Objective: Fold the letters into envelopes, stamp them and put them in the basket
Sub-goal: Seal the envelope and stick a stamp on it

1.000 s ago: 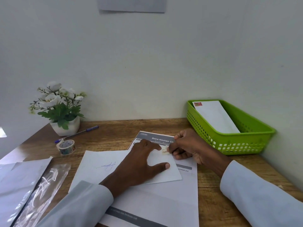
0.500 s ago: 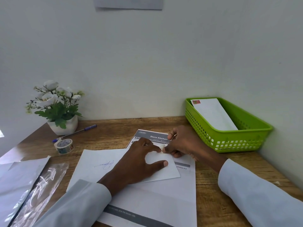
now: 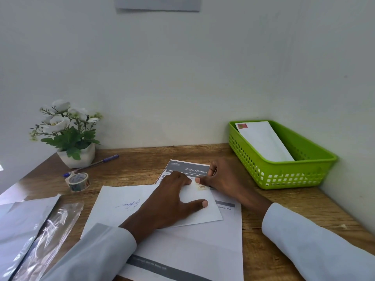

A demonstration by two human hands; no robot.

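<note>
Two hands on the envelope (image 3: 154, 201) mid-desk: left hand (image 3: 172, 201) flat, pinning it; right hand (image 3: 221, 179) fingertip presses the stamp (image 3: 201, 187) at its top corner. Risks: stamp skews or lifts if pressure slips, envelope slides on loose sheets under it

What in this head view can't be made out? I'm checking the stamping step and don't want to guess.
- Stamp print: too small and blurred to read.
- Envelope middle: covered by the left hand.
- Printed sheet text: mostly hidden by both hands and the envelope.
- Right hand fingertips: curled under, so contact with the stamp is unclear.
- Basket floor: hidden by its wall and the stamped envelope inside.
</note>
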